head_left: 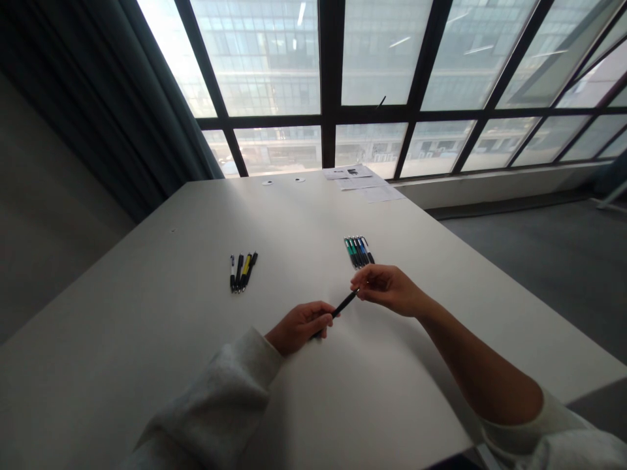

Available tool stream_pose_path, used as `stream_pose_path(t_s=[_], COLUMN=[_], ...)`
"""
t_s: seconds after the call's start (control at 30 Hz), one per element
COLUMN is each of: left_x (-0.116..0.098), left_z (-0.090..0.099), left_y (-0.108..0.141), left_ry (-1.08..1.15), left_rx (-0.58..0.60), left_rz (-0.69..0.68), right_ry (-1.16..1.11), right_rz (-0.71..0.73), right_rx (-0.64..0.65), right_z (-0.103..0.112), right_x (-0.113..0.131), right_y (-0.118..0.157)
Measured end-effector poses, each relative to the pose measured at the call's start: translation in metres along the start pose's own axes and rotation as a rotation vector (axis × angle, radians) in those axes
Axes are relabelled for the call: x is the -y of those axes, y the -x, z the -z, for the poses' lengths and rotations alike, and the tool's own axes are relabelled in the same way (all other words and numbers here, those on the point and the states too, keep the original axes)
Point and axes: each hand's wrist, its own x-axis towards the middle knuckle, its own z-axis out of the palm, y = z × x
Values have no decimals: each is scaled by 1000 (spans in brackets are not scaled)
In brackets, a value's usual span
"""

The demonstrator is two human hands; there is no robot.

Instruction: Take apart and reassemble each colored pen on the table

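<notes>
Closest in view, the left hand [298, 328], coming out of a pale fleece sleeve [215, 398], is curled closed around the lower end of a black pen [343, 305], with the end of the barrel showing just below the fingers. The pen slants up and to the right across the gap between the hands, held above the white counter [313, 418]. Its metal tip meets the right hand [386, 290], whose thumb and fingertips pinch together at that end, while the other fingers curl loosely. The right forearm [470, 352] is bare, with a pale sleeve [539, 431] pushed back near the elbow. Just beyond the right hand, a tight row of pens [358, 251] with teal, blue and black barrels lies side by side on the counter. Farther left, well apart, lies a smaller group of pens [242, 272], black with white and yellow parts. At the far end are sheets of paper [360, 179] and two small white discs [284, 181], below tall gridded windows [333, 65], with a dark curtain [112, 85] at the left.
</notes>
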Motion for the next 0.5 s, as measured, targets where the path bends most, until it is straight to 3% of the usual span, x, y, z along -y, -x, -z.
stream_pose_path(t_s=[0.3, 0.5], left_x=[2, 0], left_z=[2, 1], left_y=[0, 0], left_ry=[-18, -42], left_rx=[25, 17], left_rz=[-4, 3], right_ry=[162, 535], right_rz=[-34, -36], right_rx=[2, 4], right_z=[-2, -3], right_x=[-3, -4], right_y=[-1, -1])
